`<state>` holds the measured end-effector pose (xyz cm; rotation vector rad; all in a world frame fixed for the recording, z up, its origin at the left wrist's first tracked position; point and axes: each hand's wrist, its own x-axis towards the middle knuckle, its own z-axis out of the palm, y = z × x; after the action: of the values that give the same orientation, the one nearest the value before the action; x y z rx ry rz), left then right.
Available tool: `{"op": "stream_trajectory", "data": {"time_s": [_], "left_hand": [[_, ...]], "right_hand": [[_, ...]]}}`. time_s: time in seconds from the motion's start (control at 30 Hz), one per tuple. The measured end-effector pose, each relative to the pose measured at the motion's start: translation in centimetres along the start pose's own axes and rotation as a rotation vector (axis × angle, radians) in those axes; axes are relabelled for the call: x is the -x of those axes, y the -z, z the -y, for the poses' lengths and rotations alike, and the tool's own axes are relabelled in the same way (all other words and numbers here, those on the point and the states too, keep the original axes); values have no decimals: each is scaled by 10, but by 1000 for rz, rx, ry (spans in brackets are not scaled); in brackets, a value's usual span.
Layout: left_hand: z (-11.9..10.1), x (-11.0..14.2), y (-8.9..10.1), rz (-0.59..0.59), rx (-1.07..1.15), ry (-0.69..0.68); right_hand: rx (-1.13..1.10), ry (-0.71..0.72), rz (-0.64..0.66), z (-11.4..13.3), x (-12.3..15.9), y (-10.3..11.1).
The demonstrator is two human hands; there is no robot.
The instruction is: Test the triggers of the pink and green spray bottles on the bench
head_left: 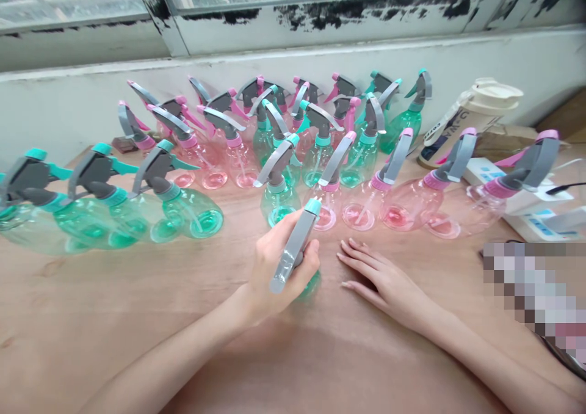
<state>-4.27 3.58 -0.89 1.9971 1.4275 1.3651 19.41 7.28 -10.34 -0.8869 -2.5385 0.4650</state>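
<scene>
My left hand [270, 270] is wrapped round the neck of a green spray bottle [297, 243] with a grey trigger head and teal nozzle. Most of that bottle's body is hidden under the hand; a bit of green shows below the fingers. To its right, my right hand [378, 276] lies flat on the wooden table [357, 353], fingers stretched out and holding nothing. Just beyond the hands stand another green spray bottle [277, 203] and a pink spray bottle [325, 209], both upright.
Several green spray bottles [192, 212] line the left side. More pink ones [407, 203] curve off to the right, with a mixed cluster behind. A cream tumbler [476, 115], white power strips [535, 200] and a blurred-out object [535, 298] are at the right.
</scene>
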Motion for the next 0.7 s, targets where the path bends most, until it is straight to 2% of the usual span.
{"op": "stream_trajectory", "data": {"time_s": [0.7], "left_hand": [[2, 0, -1, 16, 67, 7]], "right_hand": [[39, 4, 28, -2, 0, -1]]}}
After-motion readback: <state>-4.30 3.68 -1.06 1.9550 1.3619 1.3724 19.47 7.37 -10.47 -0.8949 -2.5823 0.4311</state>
